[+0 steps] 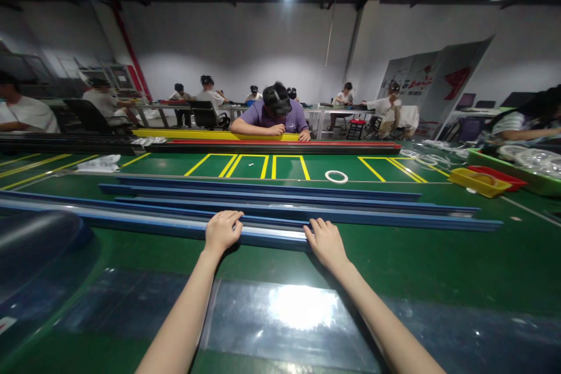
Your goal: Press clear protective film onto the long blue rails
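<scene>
A long blue channel strip (272, 234) lies across the green table, running from the far left to beneath my right hand. My left hand (222, 229) is closed over it, fingers across its far edge and thumb along the near side. Farther right, my right hand (325, 239) grips the strip at about its right end, fingers curled over the top. Just beyond, more blue channel strips (372, 213) lie roughly parallel, close to the held one. Clear plastic sheeting (245, 321) lies under my forearms and reflects the light.
A dark curved sheet roll (39, 263) is at left. Beyond the strips are a white tape ring (336, 176), a yellow tray (480, 182), a red tray (499, 177) and a green bin (521, 174). A person in purple (274, 117) leans over a yellow strip (193, 135) opposite.
</scene>
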Demonstrator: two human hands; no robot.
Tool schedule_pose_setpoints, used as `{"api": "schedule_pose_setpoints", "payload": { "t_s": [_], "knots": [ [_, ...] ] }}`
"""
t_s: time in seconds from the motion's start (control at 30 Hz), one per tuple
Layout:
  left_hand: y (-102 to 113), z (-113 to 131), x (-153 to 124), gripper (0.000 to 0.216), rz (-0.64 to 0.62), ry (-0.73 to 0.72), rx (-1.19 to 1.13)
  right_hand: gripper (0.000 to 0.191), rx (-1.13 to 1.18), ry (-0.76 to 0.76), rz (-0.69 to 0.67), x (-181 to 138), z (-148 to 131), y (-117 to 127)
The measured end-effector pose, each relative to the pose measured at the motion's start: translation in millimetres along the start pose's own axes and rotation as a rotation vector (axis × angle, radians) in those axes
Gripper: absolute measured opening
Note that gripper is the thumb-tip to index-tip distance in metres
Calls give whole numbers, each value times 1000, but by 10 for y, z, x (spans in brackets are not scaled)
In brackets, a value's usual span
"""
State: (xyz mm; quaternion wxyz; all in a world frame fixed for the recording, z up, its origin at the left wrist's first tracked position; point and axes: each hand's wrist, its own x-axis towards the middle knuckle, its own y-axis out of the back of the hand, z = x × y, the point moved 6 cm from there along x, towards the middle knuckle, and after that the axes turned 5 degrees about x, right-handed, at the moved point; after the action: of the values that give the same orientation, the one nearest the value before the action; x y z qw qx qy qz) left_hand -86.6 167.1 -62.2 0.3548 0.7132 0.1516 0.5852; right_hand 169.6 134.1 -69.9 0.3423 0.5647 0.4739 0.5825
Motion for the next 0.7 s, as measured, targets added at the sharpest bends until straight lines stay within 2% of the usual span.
{"api": "schedule_pose_setpoints", "payload": {
  "t_s": [0.13, 0.3, 0.57, 0.7],
  "knots": [
    [-7, -2, -3, 30, -1, 30, -9, 40, 36, -19, -16, -5, 7, -7],
    [-44, -23, 2, 31, -69, 106, -33, 39, 76, -73, -20, -6, 28, -43],
    [-57, -21, 5, 32, -148, 160, -46, 40, 189, -111, 93, -43, 60, -132],
    [-56, -14, 7, 33, -180, 180, -38, 39, 204, -104, 109, -49, 67, -133]
  ]
}}
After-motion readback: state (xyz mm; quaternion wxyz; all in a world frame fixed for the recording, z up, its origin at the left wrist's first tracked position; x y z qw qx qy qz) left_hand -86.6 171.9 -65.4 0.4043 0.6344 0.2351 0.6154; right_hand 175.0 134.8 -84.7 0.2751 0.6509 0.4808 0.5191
